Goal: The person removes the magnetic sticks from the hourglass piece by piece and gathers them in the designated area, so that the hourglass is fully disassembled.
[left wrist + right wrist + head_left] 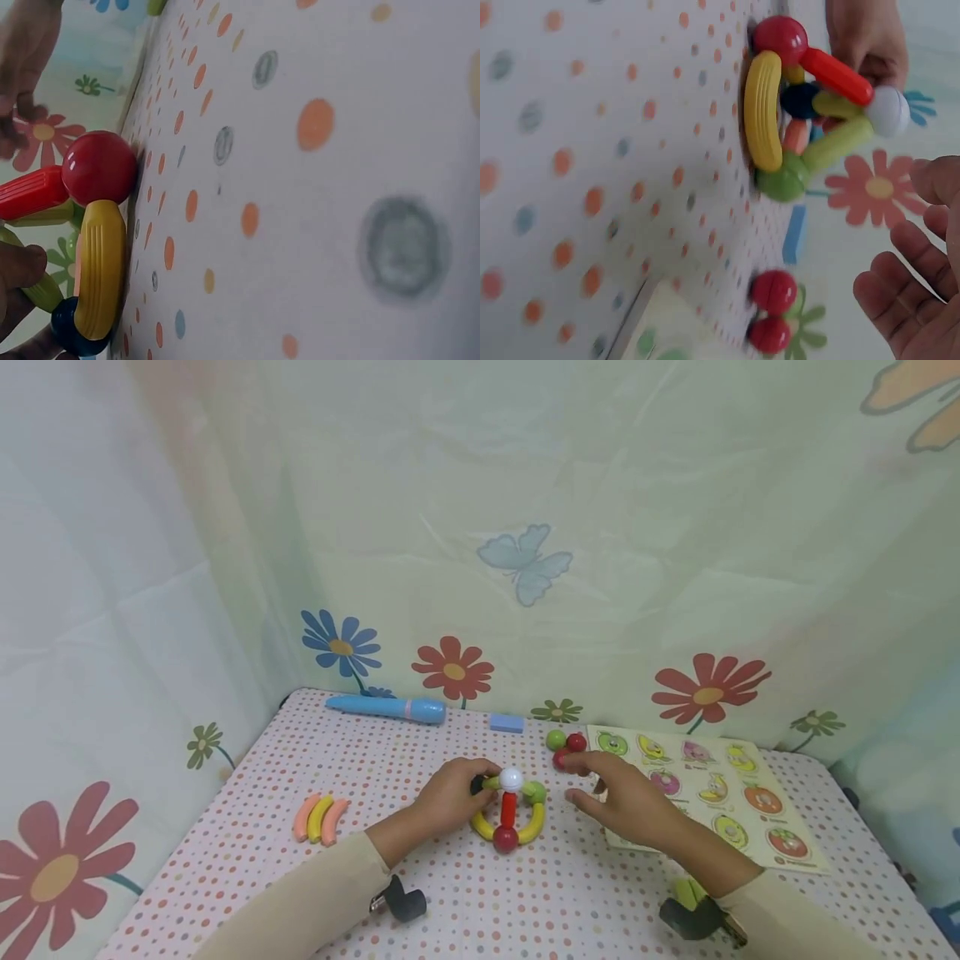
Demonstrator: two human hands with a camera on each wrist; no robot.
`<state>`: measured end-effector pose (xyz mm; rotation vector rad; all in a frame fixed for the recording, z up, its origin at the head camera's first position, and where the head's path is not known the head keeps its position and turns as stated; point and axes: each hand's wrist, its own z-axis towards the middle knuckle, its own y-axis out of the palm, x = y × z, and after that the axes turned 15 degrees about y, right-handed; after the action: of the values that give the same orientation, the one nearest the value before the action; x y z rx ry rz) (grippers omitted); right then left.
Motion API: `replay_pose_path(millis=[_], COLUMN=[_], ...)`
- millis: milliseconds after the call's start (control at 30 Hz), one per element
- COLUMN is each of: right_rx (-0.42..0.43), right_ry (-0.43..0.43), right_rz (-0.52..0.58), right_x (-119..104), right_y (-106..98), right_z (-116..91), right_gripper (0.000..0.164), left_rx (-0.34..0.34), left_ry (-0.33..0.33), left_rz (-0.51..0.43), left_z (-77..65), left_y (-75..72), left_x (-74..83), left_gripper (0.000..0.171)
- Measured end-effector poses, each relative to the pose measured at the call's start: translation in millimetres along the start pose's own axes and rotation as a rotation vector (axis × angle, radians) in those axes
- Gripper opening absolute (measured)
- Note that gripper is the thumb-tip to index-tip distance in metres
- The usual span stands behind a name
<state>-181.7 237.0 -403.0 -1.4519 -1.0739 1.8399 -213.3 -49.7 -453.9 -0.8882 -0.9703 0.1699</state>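
Facing a flowered curtain (450,568) behind the board (735,802), working at a dotted table (457,893) spreading out to its left. Holding the model (508,810), left of the board, with the left hand (452,795), pinching a lime rod (49,293) beside the dark ball (801,100). Hovering over the board's left edge with the right hand (626,793), parting its fingers and gripping nothing.

Probably risking most at the white ball (512,779), topping the model left of the board: perhaps popping it loose through a hard squeeze or a sideways bump. Possibly scattering the loose balls (576,742) by the board's far left corner through a low sweep, or nudging the board with a dropped wrist.

Lining the far edge, left of the board, with a pen (386,707) and a blue block (507,723). Finding more room for moving further left of the board, short of the curved rods (320,819), and nearer than it.
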Motion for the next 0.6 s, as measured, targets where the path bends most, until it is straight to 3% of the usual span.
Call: replay_pose_path(millis=[300,600], right_rx=[-0.094,-0.175], right_ry=[-0.081,-0.109], right_rz=[0.098,0.124], right_x=[-28.7,-31.6], right_y=[26.0,42.4], right_z=[28.9,36.4], right_gripper=[0.052,0.047], left_rx=[-0.015,0.028], left_ry=[0.044,0.032], left_rz=[0.042,0.099], left_z=[3.3,-0.1], left_y=[-2.3,2.0], left_x=[-2.2,-2.3], left_gripper=[0.026,0.021])
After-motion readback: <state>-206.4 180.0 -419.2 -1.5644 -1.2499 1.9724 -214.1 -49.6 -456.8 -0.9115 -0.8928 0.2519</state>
